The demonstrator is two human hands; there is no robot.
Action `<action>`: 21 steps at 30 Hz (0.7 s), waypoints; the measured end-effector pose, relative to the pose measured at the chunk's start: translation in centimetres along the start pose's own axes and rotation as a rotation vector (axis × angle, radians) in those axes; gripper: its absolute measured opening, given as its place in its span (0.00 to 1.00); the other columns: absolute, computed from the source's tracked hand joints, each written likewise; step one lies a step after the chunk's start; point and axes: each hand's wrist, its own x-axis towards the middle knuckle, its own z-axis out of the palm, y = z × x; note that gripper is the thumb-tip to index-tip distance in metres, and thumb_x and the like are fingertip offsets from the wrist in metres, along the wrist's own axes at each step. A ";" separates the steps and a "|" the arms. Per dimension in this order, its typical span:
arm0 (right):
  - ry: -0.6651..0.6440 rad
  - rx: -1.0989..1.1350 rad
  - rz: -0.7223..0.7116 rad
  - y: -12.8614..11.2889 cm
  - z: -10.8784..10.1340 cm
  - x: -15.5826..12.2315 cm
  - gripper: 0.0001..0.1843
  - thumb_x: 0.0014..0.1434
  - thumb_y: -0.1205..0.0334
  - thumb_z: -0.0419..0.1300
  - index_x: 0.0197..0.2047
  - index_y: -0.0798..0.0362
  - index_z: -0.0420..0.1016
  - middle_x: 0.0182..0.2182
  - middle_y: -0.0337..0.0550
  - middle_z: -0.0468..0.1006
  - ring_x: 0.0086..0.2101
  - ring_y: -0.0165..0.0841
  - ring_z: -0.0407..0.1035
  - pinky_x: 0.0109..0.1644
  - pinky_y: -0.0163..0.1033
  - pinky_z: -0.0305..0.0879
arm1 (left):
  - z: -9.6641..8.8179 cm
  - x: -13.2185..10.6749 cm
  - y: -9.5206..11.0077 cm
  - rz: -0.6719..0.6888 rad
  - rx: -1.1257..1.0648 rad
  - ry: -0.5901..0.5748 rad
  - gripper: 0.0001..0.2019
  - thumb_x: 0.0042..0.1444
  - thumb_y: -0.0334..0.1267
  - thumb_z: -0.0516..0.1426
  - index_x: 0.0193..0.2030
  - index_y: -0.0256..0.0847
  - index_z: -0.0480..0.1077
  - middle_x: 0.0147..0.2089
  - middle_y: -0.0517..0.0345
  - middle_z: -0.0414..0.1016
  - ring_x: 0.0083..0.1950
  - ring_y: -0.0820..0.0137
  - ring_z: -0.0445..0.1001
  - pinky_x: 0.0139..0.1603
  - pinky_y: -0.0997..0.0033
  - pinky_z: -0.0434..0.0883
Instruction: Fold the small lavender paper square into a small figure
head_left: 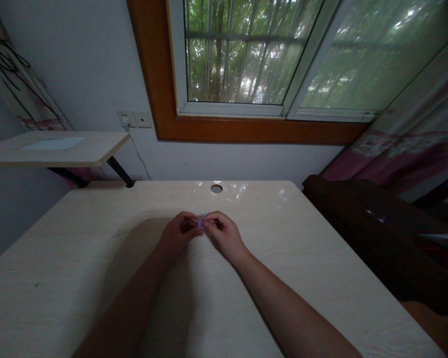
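My left hand (178, 232) and my right hand (224, 233) meet above the middle of a pale wooden table (97, 258). Both pinch a small light purple piece (202, 220) between their fingertips; it is too small to name. The fingers of both hands are curled together around it. My forearms stretch back toward me over the tabletop.
A round cable hole (216, 188) sits near the table's far edge. A window (246, 54) with bars lies beyond. A small shelf (56, 147) hangs at the left, with a wall socket (133, 119) and cord. A dark wooden piece of furniture (377, 233) stands close on the right, with a pink curtain (414, 144) behind it.
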 end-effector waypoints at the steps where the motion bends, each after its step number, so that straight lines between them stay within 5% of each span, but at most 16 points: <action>1: -0.001 -0.002 0.001 0.1 0.0 0.0 0.07 0.58 0.56 0.64 0.37 0.50 0.78 0.35 0.42 0.77 0.35 0.33 0.71 0.41 0.38 0.67 | 0.0 0.0 -0.1 -0.001 0.006 0.002 0.19 0.49 0.41 0.68 0.45 0.40 0.68 0.33 0.60 0.78 0.35 0.68 0.80 0.45 0.62 0.77; 21: 0.027 0.184 0.101 1.1 0.1 0.3 0.13 0.53 0.59 0.68 0.42 0.49 0.72 0.34 0.38 0.77 0.32 0.30 0.70 0.38 0.36 0.66 | 0.0 0.1 0.0 0.014 0.045 0.047 0.18 0.50 0.42 0.67 0.45 0.39 0.68 0.31 0.60 0.78 0.33 0.67 0.80 0.41 0.64 0.76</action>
